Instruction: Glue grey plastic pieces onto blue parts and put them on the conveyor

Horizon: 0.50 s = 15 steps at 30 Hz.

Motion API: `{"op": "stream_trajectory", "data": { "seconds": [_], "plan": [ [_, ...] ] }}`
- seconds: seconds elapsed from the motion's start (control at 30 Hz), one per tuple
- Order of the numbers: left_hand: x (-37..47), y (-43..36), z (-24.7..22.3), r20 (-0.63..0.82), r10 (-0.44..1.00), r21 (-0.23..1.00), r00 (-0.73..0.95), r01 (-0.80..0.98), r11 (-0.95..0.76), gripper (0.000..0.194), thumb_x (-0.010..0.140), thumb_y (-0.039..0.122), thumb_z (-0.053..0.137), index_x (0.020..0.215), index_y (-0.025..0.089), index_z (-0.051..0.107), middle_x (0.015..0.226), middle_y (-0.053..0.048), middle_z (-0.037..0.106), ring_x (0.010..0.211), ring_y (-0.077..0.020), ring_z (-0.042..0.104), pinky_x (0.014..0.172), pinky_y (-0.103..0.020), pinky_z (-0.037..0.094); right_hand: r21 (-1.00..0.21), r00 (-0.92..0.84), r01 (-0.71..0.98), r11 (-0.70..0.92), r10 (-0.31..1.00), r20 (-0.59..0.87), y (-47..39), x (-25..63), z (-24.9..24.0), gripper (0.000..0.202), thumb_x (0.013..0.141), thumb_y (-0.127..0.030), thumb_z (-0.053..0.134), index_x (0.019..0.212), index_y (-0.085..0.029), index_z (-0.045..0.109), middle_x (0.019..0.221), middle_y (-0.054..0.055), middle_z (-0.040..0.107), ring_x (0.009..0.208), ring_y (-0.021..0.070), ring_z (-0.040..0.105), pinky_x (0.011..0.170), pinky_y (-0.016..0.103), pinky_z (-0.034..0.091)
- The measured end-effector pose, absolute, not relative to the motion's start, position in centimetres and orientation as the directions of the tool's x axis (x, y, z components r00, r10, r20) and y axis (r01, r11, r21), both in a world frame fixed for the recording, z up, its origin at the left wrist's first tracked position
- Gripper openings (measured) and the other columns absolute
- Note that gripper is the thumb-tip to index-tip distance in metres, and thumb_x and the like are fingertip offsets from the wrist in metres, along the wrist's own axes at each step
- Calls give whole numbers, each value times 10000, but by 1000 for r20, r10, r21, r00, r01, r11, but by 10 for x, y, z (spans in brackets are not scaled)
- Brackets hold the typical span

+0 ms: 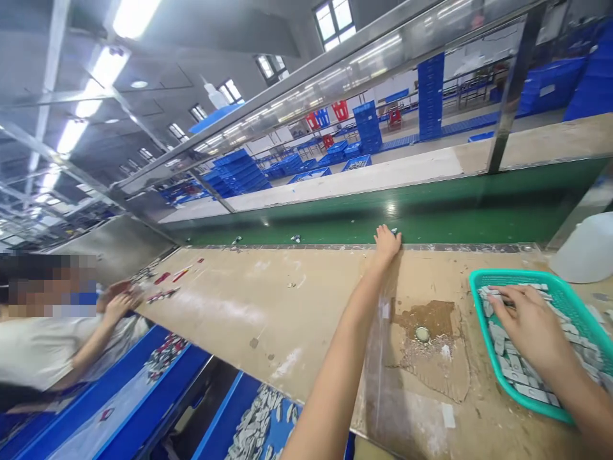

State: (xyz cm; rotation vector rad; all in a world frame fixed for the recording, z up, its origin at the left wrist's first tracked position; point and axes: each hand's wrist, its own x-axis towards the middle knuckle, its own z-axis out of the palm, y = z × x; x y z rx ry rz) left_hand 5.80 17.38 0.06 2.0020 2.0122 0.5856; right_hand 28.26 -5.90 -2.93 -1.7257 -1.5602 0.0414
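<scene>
My left hand (387, 244) reaches far forward to the near edge of the green conveyor belt (445, 214). Its fingers are stretched out and apart, and a small dark-and-white piece (394, 231) lies right by the fingertips. Over a teal plastic basket (498, 383) on the right is my right hand (531, 322). Thumb and forefinger are pinched on a small grey-white flat piece at the basket's left side; the fingers partly hide it. Many similar grey-white pieces (514, 364) fill the basket. Other small pieces (295, 238) sit on the belt to the left.
A worn tan worktop (230, 281) carries a torn cardboard patch (431, 370) with a round knob. Below it stands a blue bin (218, 441) of grey pieces. A co-worker (43, 345) handles something at left. A white jug (587, 249) stands at right; a metal frame (514, 89) rises beyond the belt.
</scene>
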Motion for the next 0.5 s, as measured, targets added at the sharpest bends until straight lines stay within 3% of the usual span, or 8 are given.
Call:
{"op": "stream_trajectory", "data": {
  "seconds": [0.07,0.17,0.23,0.37,0.5],
  "plan": [
    [63,183,3,104,993,503,-55,864,-4,422,945,373,624,1310,165,585,1423,-131,546,1322,-294,523,1110,-569,430,-594,229,798,103,860,456,-61,279,-21,472,950,-485,370,987,-175,725,1002,162,707,951,338,689,882,502,558],
    [63,189,5,81,994,620,-74,785,8,356,946,359,625,1236,153,617,1312,-115,605,1221,-263,583,1047,-519,487,-721,252,681,129,883,396,-65,273,-5,372,950,-403,424,1040,-213,730,1066,118,745,972,302,707,880,465,566],
    [59,189,5,60,993,703,-98,711,28,336,947,355,624,1212,149,623,1286,-112,614,1196,-255,593,1030,-504,497,-833,303,547,81,909,287,-67,270,5,345,938,-392,462,1064,-222,736,996,94,763,815,267,733,757,420,596],
    [49,169,6,-13,991,869,-130,489,76,244,916,270,655,1122,140,641,1214,-100,648,1154,-232,605,1027,-455,497,-977,348,215,5,934,81,-66,269,15,377,868,-460,598,1116,-204,721,903,90,767,643,241,728,606,383,614],
    [33,118,13,-173,985,964,-13,204,172,54,845,144,683,885,163,652,968,-74,714,979,-195,672,955,-358,545,-999,288,47,-9,958,5,-63,274,13,432,731,-568,756,970,-210,722,821,100,768,708,284,751,681,430,649]
  ]
}}
